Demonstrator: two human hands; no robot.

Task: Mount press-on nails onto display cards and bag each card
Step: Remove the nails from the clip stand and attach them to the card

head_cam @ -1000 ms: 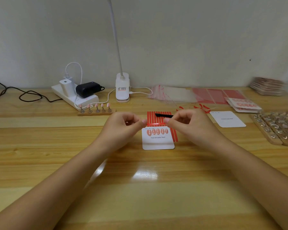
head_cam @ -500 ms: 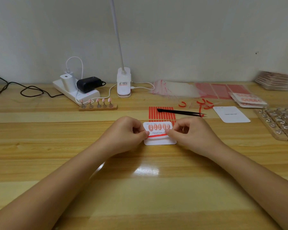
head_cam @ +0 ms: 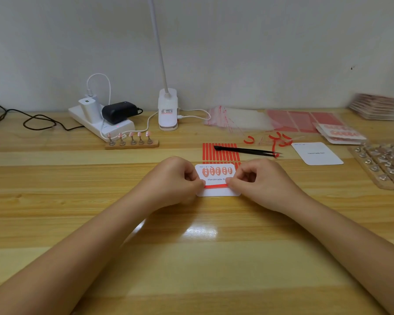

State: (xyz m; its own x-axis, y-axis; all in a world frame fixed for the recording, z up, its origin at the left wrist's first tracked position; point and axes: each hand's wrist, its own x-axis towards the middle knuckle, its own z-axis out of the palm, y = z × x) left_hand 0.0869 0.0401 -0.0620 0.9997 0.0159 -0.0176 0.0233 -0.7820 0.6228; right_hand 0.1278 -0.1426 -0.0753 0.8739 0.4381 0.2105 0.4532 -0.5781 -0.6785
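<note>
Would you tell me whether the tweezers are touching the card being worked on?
Apart: the head view shows the tweezers lying across the red strip sheet, beyond the card.

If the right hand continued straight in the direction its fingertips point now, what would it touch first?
The right hand points leftward across the display card, along the red strip it pinches. It would probably first meet the left hand, which pinches the strip's other end. Depth seems similar, though one view cannot confirm this.

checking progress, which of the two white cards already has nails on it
The display card between the left hand and right hand: it carries a row of five nails and a red strip. The other white card, far right, is bare.
</note>
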